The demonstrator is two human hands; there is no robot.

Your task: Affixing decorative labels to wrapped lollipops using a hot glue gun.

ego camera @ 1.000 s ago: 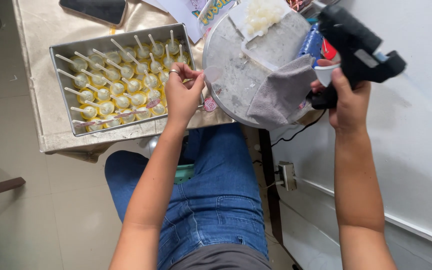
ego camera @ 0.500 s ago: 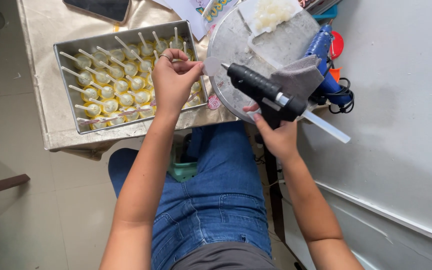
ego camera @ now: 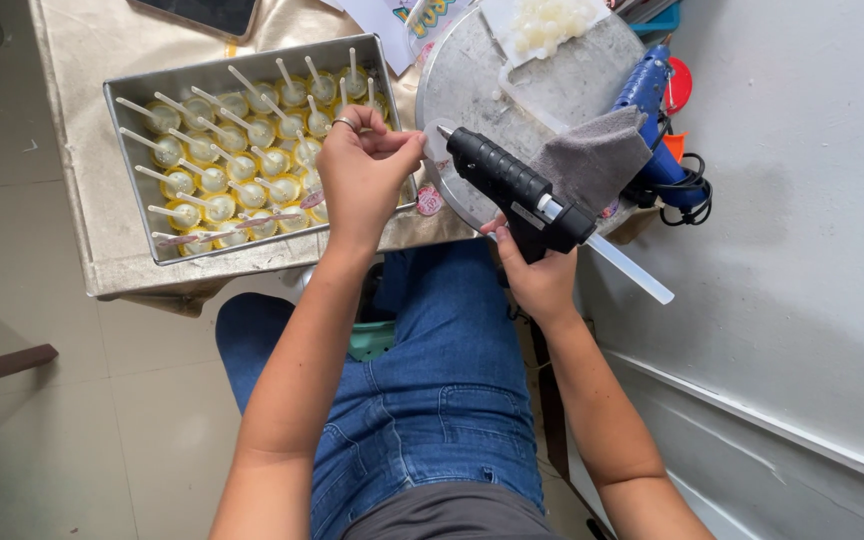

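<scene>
My right hand (ego camera: pixel 537 272) is clamped around the grip of a black glue gun (ego camera: pixel 512 190), a clear glue stick (ego camera: pixel 632 272) jutting out of its back end, and the nozzle points left toward my other hand. My left hand (ego camera: pixel 364 178) has its fingers pinched together on a small pale round piece (ego camera: pixel 432 150), held just off the gun's tip; I cannot make out what the piece is. Both meet over the edge of the counter (ego camera: pixel 82 50), between a metal tray (ego camera: pixel 137 195) packed with yellow pops on white sticks (ego camera: pixel 214 180) and a round metal plate (ego camera: pixel 472 75). A grey cloth (ego camera: pixel 597 155) lies on the plate, with a blue glue gun (ego camera: pixel 647 85) just beyond it.
</scene>
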